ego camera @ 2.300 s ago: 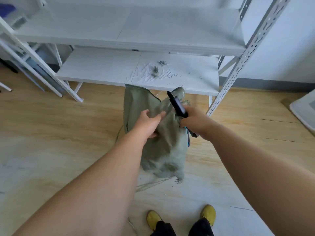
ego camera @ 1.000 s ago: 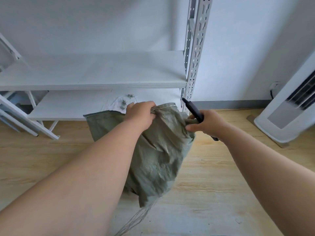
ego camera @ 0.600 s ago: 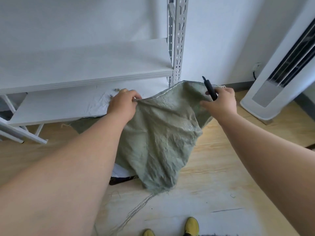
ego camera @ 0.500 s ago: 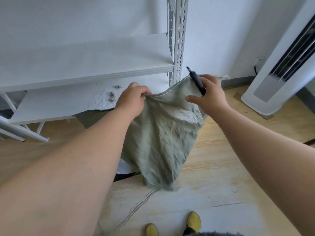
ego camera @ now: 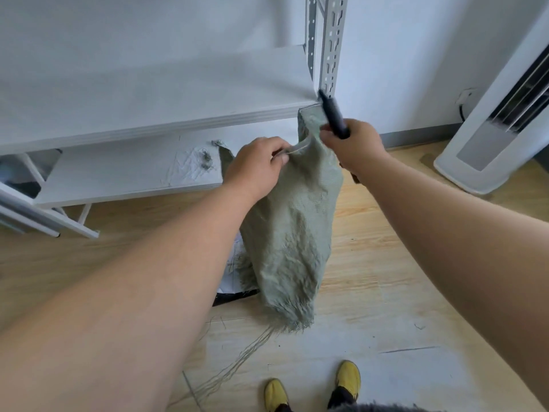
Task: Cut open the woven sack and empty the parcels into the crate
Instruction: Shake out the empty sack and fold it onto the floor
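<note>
Now bunched narrower, woven sack (ego camera: pixel 292 233) gripped by left hand (ego camera: pixel 257 168), right hand (ego camera: pixel 353 144) gripping cutter (ego camera: pixel 332 114) too.

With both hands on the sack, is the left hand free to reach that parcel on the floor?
Probably not as it stands: the left hand is gripping the sack, and the sack hangs over most of the parcel.

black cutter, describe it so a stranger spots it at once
Find the white shelving rack against the wall, then the green woven sack held up before it. The black cutter sticks up from the right hand at the sack's top edge, the only slim black tool among pale things.
</note>
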### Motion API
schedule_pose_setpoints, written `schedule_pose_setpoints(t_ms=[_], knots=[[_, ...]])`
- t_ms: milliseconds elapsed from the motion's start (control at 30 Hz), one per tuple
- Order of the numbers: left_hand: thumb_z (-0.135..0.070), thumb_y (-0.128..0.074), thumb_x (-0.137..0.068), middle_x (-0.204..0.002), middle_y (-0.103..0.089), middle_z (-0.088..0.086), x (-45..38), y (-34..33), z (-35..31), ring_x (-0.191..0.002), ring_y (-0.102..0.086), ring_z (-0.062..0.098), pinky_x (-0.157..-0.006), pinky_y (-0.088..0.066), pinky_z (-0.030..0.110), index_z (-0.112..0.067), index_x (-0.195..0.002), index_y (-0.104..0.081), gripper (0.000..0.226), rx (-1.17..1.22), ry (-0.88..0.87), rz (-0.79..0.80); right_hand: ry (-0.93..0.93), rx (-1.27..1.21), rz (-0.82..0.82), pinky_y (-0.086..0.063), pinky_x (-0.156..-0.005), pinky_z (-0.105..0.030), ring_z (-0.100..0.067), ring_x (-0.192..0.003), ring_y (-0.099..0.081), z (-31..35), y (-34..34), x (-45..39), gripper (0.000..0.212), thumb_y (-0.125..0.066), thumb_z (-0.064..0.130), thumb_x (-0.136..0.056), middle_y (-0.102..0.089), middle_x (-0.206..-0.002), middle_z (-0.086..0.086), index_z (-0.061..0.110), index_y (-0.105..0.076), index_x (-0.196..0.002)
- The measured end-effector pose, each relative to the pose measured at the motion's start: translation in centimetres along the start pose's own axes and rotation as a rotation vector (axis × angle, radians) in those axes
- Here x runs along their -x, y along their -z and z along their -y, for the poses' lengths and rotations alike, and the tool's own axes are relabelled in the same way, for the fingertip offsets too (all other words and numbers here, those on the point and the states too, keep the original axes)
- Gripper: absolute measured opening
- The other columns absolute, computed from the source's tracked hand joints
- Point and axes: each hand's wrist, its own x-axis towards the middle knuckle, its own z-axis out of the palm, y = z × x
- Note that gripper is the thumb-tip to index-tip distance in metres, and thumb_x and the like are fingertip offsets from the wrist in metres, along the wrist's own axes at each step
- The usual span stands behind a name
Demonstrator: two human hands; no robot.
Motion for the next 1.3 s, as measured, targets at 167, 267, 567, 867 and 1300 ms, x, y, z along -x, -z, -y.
schedule_pose_setpoints(t_ms=[167,267,567,867,1300], knots=[[-0.023,-0.067,-0.088,-0.095,-0.070,-0.007,0.5,0.1,-0.1,-0.096,-0.063,0.014,-0.084,-0.046,0.026,-0.022,-0.107,-0.066,0.019,0.250,0.186,0.011,-0.248,-0.296,0.184,-0.047,-0.055,-0.028,-0.015,-0.050,-0.049,1.4,-2.8,2.3,0.042,-0.073,0.053,-0.075,-0.051,-0.062,-0.001,0.014,-0.060,-0.082],[-0.021,-0.070,-0.086,-0.091,-0.070,-0.008,1.3,0.2,0.0,-0.092,-0.063,0.011,-0.081,-0.045,0.025,-0.022,-0.110,-0.061,0.025,0.390,0.213,0.081,-0.342,-0.372,0.284,-0.044,-0.062,-0.034,-0.019,-0.053,-0.050,2.3,-4.0,2.4,0.043,-0.079,0.049,-0.069,-0.052,-0.059,-0.004,0.012,-0.058,-0.074],[-0.034,-0.074,-0.080,-0.123,-0.060,-0.002,2.9,1.5,3.9,-0.128,-0.044,0.024,-0.115,-0.012,0.045,-0.031,-0.129,-0.052,0.053,-0.489,0.218,0.607,-0.177,0.029,0.240,-0.047,-0.055,-0.030,-0.020,-0.051,-0.048,2.0,-3.6,2.0,0.025,-0.057,0.016,-0.085,-0.054,-0.073,-0.009,0.005,-0.065,-0.106],[-0.011,-0.064,-0.076,-0.098,-0.053,-0.006,3.7,-0.2,2.3,-0.086,-0.058,0.020,-0.066,-0.044,0.032,-0.026,-0.088,-0.053,0.023,-0.254,0.002,0.282,-0.075,0.138,0.225,-0.039,-0.049,-0.024,-0.014,-0.059,-0.052,1.3,-2.1,1.7,0.022,-0.058,0.014,-0.082,-0.061,-0.073,-0.001,0.020,-0.070,-0.100],[-0.039,-0.075,-0.078,-0.108,-0.064,0.000,2.0,-1.3,0.2,-0.099,-0.062,0.026,-0.078,-0.052,0.036,-0.032,-0.139,-0.035,0.074,-0.236,0.155,0.266,0.121,0.145,0.371,-0.048,-0.059,-0.024,-0.018,-0.072,-0.059,1.4,-1.4,2.5,0.032,-0.057,0.004,-0.076,-0.068,-0.081,-0.001,0.027,-0.074,-0.090]])
